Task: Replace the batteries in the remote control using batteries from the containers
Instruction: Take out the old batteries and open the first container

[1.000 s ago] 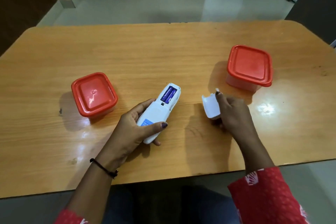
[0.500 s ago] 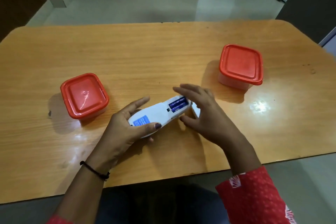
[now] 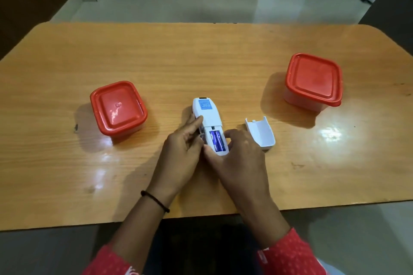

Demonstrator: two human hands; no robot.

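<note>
On remote [image 3: 209, 116]: blue label, text unreadable; left hand [image 3: 183, 152], right hand [image 3: 241, 156] both clamped on it.

Your wooden table [image 3: 201, 56] | bears two red-lidded containers: left [image 3: 118, 110], right [image 3: 314, 81] | remote [image 3: 209, 118] | detached battery cover [image 3: 260, 133].

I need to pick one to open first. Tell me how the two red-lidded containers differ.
The left container sits nearer the person, close to the left hand; the right container sits farther back, past the battery cover. The right one shows its pale side wall; the left shows mostly lid. Both are square and closed.
</note>
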